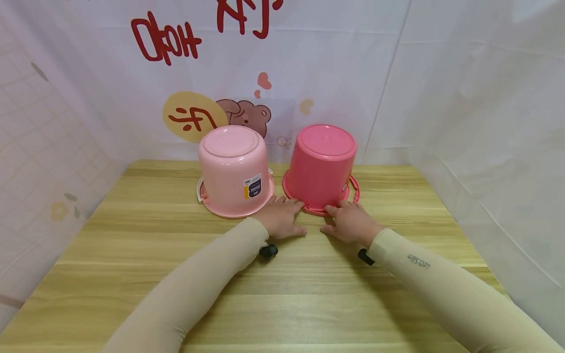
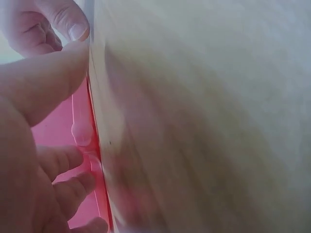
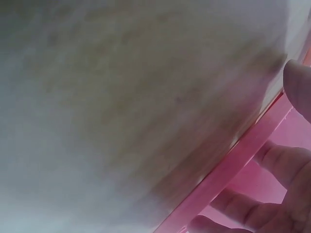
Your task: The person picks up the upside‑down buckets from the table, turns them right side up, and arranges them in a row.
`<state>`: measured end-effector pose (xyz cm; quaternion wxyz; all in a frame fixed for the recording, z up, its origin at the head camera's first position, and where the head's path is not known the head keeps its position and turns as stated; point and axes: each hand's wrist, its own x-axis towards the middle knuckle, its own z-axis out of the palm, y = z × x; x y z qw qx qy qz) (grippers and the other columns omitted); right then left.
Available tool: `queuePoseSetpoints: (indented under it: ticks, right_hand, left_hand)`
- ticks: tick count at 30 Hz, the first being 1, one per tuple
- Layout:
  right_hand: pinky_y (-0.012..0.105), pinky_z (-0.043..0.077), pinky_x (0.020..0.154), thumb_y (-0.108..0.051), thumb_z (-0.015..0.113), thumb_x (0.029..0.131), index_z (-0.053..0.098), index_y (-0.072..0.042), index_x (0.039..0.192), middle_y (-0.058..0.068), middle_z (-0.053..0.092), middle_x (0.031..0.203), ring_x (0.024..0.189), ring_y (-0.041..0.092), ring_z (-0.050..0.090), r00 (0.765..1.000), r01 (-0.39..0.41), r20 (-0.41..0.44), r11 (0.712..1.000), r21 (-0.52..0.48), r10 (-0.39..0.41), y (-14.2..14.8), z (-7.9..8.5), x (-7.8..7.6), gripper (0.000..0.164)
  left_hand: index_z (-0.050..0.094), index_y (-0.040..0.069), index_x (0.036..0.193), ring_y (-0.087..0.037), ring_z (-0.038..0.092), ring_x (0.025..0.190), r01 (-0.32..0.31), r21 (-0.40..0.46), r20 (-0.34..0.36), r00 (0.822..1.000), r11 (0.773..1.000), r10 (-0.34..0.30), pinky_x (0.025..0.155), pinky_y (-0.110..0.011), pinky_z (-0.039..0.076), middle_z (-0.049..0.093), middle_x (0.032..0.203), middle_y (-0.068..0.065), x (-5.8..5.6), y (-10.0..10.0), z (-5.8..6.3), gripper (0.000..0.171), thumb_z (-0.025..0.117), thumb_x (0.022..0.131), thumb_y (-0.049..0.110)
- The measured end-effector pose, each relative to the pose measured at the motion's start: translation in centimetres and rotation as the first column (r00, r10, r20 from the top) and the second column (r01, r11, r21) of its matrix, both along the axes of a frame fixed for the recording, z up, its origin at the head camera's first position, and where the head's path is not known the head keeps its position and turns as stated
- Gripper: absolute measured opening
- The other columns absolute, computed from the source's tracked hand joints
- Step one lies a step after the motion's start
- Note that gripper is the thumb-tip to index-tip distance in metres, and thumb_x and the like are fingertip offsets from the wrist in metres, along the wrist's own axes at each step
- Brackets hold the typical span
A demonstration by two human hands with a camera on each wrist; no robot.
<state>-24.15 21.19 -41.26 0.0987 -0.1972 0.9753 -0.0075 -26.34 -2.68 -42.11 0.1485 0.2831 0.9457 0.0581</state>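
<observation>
A dark pink bucket stands upside down at the back of the wooden table, its rim on the tabletop and its handle lying to the right. My left hand reaches to the front left of that rim with spread fingers. On the front right, the fingertips of my right hand touch the rim. Both thumbs are apart from the bucket, pointing toward each other. In the right wrist view, relaxed fingers lie along the pink rim. Left of it, a light pink bucket is also upside down.
The light pink bucket has a white handle and a label on its front. Behind both buckets hangs a white printed curtain, with more white cloth along the right. Bare wooden tabletop lies between my forearms.
</observation>
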Motion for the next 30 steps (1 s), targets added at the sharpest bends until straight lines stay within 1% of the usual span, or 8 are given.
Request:
queuePoseSetpoints:
  ticks: [5, 10, 12, 17, 20, 24, 30]
  right_hand:
    - [0.068, 0.043, 0.114, -0.055, 0.069, 0.098, 0.055, -0.008, 0.153, 0.026, 0.06, 0.142, 0.131, 0.043, 0.057, 1.0, 0.008, -0.007, 1.0, -0.016, -0.008, -0.2, -0.1, -0.3, 0.074]
    - [0.068, 0.044, 0.112, -0.052, 0.07, 0.098, 0.057, -0.007, 0.151, 0.025, 0.063, 0.14, 0.129, 0.042, 0.058, 1.0, 0.0, -0.019, 1.0, -0.027, 0.0, -0.3, 0.2, -0.2, 0.07]
    - [0.067, 0.045, 0.111, -0.051, 0.07, 0.098, 0.06, -0.007, 0.148, 0.023, 0.065, 0.136, 0.127, 0.041, 0.059, 1.0, -0.008, -0.025, 1.0, -0.029, 0.007, -0.3, 0.4, -0.2, 0.068]
    - [0.066, 0.048, 0.107, -0.049, 0.07, 0.099, 0.064, -0.006, 0.142, 0.019, 0.069, 0.124, 0.119, 0.038, 0.062, 0.999, -0.024, -0.034, 0.999, -0.022, 0.024, -0.3, 0.5, -0.2, 0.061]
    - [0.064, 0.05, 0.105, -0.049, 0.069, 0.1, 0.066, -0.005, 0.137, 0.016, 0.071, 0.118, 0.115, 0.037, 0.062, 0.998, -0.032, -0.046, 0.999, -0.016, 0.031, -0.3, 0.6, -0.2, 0.058]
    - [0.063, 0.051, 0.103, -0.048, 0.07, 0.099, 0.068, -0.006, 0.132, 0.013, 0.071, 0.11, 0.111, 0.035, 0.062, 0.998, -0.032, -0.046, 0.999, -0.013, 0.031, -0.4, 0.6, -0.3, 0.054]
    - [0.062, 0.051, 0.102, -0.047, 0.071, 0.099, 0.07, -0.008, 0.121, 0.008, 0.067, 0.101, 0.107, 0.032, 0.061, 0.999, -0.021, -0.035, 0.999, -0.036, 0.02, -0.4, 0.8, -0.4, 0.045]
  left_hand:
    - [0.027, 0.021, 0.169, -0.039, 0.02, 0.163, 0.01, -0.008, 0.001, 1.0, 1.0, -0.01, 0.134, -0.057, 0.01, 0.026, 0.176, -0.004, 0.0, -0.2, 0.2, 0.092, 0.054, 0.097, 0.072]
    - [0.03, 0.018, 0.168, -0.039, 0.024, 0.161, 0.021, -0.005, -0.001, 1.0, 1.0, -0.021, 0.133, -0.058, 0.011, 0.028, 0.175, -0.007, 0.0, -0.2, 0.6, 0.09, 0.054, 0.098, 0.071]
    - [0.031, 0.018, 0.167, -0.038, 0.026, 0.161, 0.022, -0.002, 0.0, 1.0, 1.0, -0.022, 0.133, -0.059, 0.01, 0.029, 0.174, -0.007, -0.1, -0.1, 0.8, 0.09, 0.055, 0.098, 0.071]
    - [0.033, 0.024, 0.167, -0.033, 0.03, 0.16, 0.021, 0.012, 0.007, 1.0, 1.0, -0.021, 0.133, -0.059, 0.01, 0.034, 0.173, -0.007, -0.2, 0.1, 1.1, 0.086, 0.057, 0.098, 0.069]
    - [0.035, 0.026, 0.166, -0.031, 0.035, 0.158, 0.031, 0.014, -0.01, 0.999, 0.999, -0.031, 0.133, -0.059, 0.013, 0.039, 0.17, -0.006, -0.2, 0.3, 1.2, 0.082, 0.058, 0.098, 0.068]
    - [0.038, 0.027, 0.165, -0.028, 0.04, 0.155, 0.043, 0.0, -0.039, 0.998, 0.999, -0.043, 0.132, -0.06, 0.016, 0.044, 0.164, -0.006, -0.2, 0.5, 1.2, 0.08, 0.058, 0.099, 0.067]
    - [0.043, 0.026, 0.162, -0.025, 0.045, 0.151, 0.037, 0.004, -0.051, 0.998, 0.999, -0.036, 0.131, -0.06, 0.019, 0.05, 0.158, -0.006, -0.2, 0.5, 1.4, 0.077, 0.06, 0.099, 0.065]
